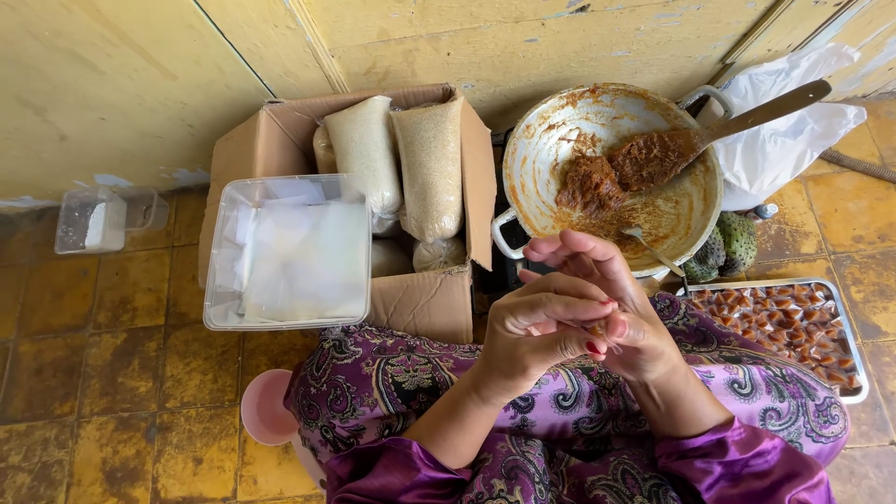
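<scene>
Purple patterned lap: nearest item, seated person's knees, serving as the work surface in place of any bench.

Left hand and right hand: pressed together above the lap, fingers curled around a small brown piece, which shows only as a sliver between the fingertips. Both hands appear closed on it; held close to the body, probably so it can be shaped or wrapped with fine control.

Metal tray: on the floor just to the person's right, filled with small brown wrapped pieces in rows; within easy reach of the right hand.

Wide pan: straight ahead, tilted against the wall, smeared, with a lump of brown paste under a wooden spatula. A small spoon rests at the near rim, handy for portioning.

Clear tub: sits on a cardboard box to the left, holding pale sheets, likely wrappers.

Sacks of grain: stood upright inside the box.

Pink bowl: on the tiled floor beside the left knee.

White plastic bag: behind the pan.
</scene>
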